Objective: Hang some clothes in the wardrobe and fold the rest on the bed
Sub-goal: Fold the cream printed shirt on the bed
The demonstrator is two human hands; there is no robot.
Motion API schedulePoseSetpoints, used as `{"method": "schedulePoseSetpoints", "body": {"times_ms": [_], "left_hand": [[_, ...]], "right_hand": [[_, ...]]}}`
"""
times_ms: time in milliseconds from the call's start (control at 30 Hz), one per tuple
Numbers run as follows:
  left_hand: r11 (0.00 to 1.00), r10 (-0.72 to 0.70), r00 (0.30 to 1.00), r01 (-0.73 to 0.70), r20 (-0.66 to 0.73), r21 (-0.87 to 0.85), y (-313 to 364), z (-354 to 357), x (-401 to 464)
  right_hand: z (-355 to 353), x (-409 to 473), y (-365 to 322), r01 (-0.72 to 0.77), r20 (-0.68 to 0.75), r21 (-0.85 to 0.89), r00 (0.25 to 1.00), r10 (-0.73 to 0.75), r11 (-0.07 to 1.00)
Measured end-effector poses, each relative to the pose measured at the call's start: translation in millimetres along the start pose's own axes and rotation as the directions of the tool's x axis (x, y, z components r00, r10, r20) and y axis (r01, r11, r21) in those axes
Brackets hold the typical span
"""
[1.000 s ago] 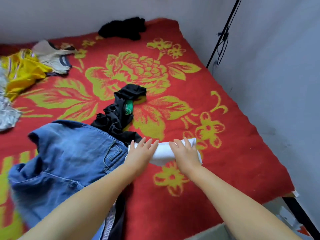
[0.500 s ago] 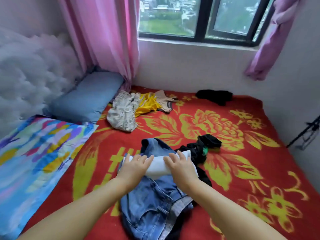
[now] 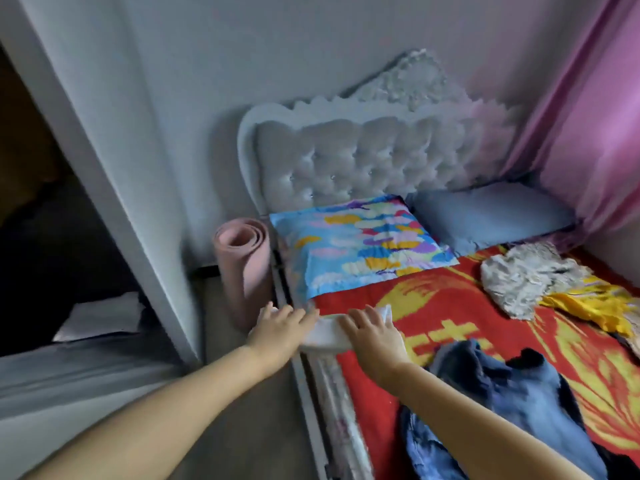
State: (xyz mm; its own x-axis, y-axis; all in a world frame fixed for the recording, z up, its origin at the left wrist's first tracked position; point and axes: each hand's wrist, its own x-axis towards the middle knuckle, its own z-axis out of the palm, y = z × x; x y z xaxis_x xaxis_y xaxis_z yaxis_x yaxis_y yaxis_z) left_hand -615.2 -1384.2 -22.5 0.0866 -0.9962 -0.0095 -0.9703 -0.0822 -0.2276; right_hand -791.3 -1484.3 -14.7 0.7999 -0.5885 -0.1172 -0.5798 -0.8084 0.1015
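Both my hands hold a folded white garment [image 3: 327, 332] at the left edge of the bed's red and yellow flowered blanket [image 3: 450, 306], just below a colourful pillow [image 3: 356, 247]. My left hand [image 3: 282, 325] lies on its left end, out past the bed edge. My right hand [image 3: 372, 332] covers its right end, fingers on top and thumbs hidden. Crumpled blue jeans [image 3: 502, 393] lie to the right with a black garment [image 3: 530, 356] on them. Farther right lie a pale grey garment [image 3: 526, 278] and a yellow one [image 3: 595, 303].
A rolled pink mat [image 3: 242, 268] stands on the floor between the bed and the wall. The dark wardrobe opening [image 3: 52, 237] is at the left behind a white frame. A tufted headboard [image 3: 363, 157], a blue pillow [image 3: 491, 213] and a pink curtain [image 3: 595, 133] are behind.
I have turned left, carrying the folded white garment in both hands from the right side of the bed, over the jeans, to the left edge by the colourful pillow.
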Motion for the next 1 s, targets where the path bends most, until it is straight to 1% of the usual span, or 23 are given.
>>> {"method": "schedulePoseSetpoints", "body": {"times_ms": [67, 100, 167, 233, 267, 300, 333, 400, 500, 533, 567, 633, 667, 733, 800, 833, 900, 1000], "left_hand": [[0.992, -0.121, 0.993, 0.12, -0.019, -0.039, -34, 5, -49], [0.987, -0.152, 0.988, 0.151, -0.036, -0.047, -50, 10, -72], [0.97, -0.244, 0.969, 0.244, -0.027, 0.012, -85, 18, -121], [0.945, -0.328, 0.944, 0.328, 0.025, 0.001, -107, 18, -158], [0.935, -0.354, 0.932, 0.354, 0.078, 0.015, -125, 20, -181], [0.929, -0.367, 0.925, 0.369, 0.095, -0.003, -132, 20, -192], [0.914, -0.401, 0.909, 0.405, 0.115, -0.016, -149, 26, -215], [0.908, -0.419, 0.902, 0.417, 0.101, 0.043, -177, 31, -255], [0.873, -0.487, 0.866, 0.481, 0.117, 0.078, -229, 44, -326], [0.856, -0.516, 0.846, 0.508, 0.133, 0.094, -244, 43, -347], [0.835, -0.551, 0.816, 0.54, 0.177, 0.108, -259, 40, -365], [0.819, -0.565, 0.79, 0.571, 0.238, 0.05, -287, 48, -399], [0.81, -0.575, 0.777, 0.584, 0.256, 0.048, -300, 53, -414], [0.788, -0.611, 0.755, 0.609, 0.238, 0.09, -326, 58, -440], [0.774, -0.608, 0.723, 0.632, 0.329, 0.043, -350, 77, -459], [0.771, -0.599, 0.71, 0.636, 0.369, 0.029, -360, 85, -464], [0.763, -0.604, 0.69, 0.646, 0.399, 0.038, -380, 96, -468], [0.761, -0.583, 0.684, 0.648, 0.438, 0.001, -406, 117, -461]], "right_hand": [[-7, 18, -50, 0.112, -0.017, -0.027, 0.993, -0.113, 0.993], [-10, 25, -74, 0.16, -0.023, -0.046, 0.987, -0.161, 0.986], [-15, 41, -131, 0.265, -0.024, -0.071, 0.963, -0.268, 0.962], [-20, 51, -174, 0.323, -0.015, -0.09, 0.945, -0.326, 0.942], [-22, 57, -203, 0.357, -0.017, -0.107, 0.933, -0.36, 0.928], [-24, 60, -218, 0.377, -0.017, -0.121, 0.924, -0.382, 0.918], [-25, 65, -247, 0.404, -0.029, -0.132, 0.911, -0.411, 0.905], [-28, 70, -295, 0.438, -0.029, -0.129, 0.895, -0.445, 0.89], [-33, 79, -385, 0.488, -0.036, -0.087, 0.87, -0.492, 0.869], [-35, 82, -412, 0.506, -0.037, -0.071, 0.86, -0.51, 0.859], [-37, 85, -438, 0.526, -0.034, -0.066, 0.848, -0.529, 0.848], [-41, 92, -484, 0.566, -0.027, -0.061, 0.822, -0.568, 0.822], [-42, 96, -504, 0.583, -0.025, -0.059, 0.81, -0.585, 0.81], [-45, 106, -543, 0.61, -0.008, -0.032, 0.792, -0.611, 0.791], [-46, 117, -575, 0.63, 0.015, -0.01, 0.776, -0.63, 0.776], [-45, 123, -587, 0.637, 0.026, -0.009, 0.771, -0.637, 0.771], [-41, 137, -606, 0.641, 0.044, -0.009, 0.767, -0.64, 0.768], [-29, 163, -620, 0.633, 0.053, 0.024, 0.772, -0.633, 0.774]]}}
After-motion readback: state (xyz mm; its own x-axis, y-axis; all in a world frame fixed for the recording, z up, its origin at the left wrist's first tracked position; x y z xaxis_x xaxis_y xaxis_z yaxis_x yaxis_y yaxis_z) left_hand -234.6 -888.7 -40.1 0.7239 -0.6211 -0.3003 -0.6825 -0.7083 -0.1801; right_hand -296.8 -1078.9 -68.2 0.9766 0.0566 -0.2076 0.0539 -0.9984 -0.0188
